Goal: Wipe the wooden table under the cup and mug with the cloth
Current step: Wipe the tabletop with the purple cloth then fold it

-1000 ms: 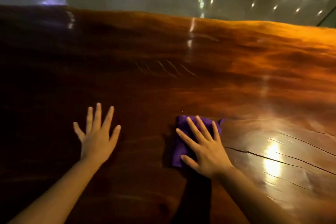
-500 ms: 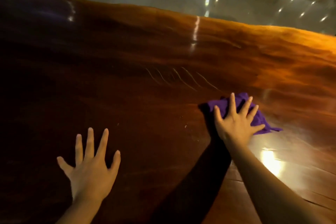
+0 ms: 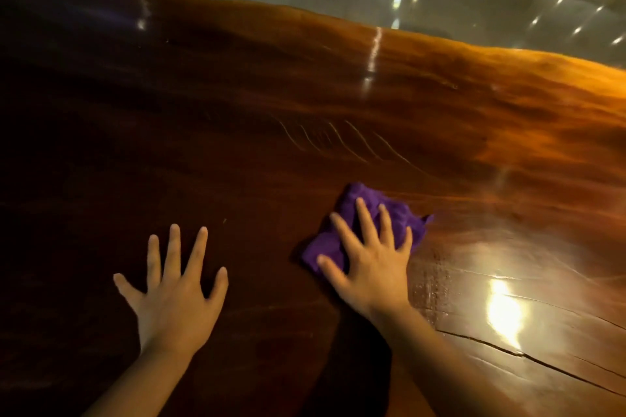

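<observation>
Right hand [image 3: 372, 267] pressed flat, fingers spread, on crumpled purple cloth [image 3: 366, 210] atop glossy wooden table [image 3: 237, 152]; left hand [image 3: 176, 294] splayed open on bare wood

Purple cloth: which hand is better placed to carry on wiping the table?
The right. The right hand lies flat on the purple cloth, fingers spread, pressing it to the wooden table. The left hand rests bare on the wood beside it, clear of the cloth, and looks better suited to bracing.
</observation>
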